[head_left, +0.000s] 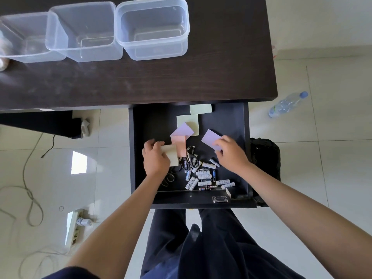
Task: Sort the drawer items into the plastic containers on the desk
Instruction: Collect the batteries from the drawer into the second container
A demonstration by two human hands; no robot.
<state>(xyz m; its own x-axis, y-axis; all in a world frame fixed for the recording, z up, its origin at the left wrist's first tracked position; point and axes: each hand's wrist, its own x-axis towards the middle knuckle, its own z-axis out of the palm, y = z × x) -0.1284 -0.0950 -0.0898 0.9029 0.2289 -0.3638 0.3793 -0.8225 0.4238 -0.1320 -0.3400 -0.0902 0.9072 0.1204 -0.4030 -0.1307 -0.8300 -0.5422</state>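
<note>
The dark drawer (138, 121) is pulled out under the desk. In it lie several sticky-note pads and a heap of batteries (205, 176). My left hand (156, 158) grips a pale yellow pad (172, 156) at the drawer's left. My right hand (230, 154) holds a lilac pad (210, 137) at the right. Between them sit a pink pad (179, 146) with another lilac pad (182, 130) on it, and two green pads (187, 121) further back. Three clear plastic containers (153, 29) stand side by side on the desk, nothing visible inside.
Scissors (190, 160) and rubber bands (170, 177) lie by the batteries. A small clear case (220, 198) rests on the drawer's front edge. On the floor: a water bottle (287, 104) to the right, a black bin (265, 156) beside the drawer, cables and a power strip (76, 226) to the left.
</note>
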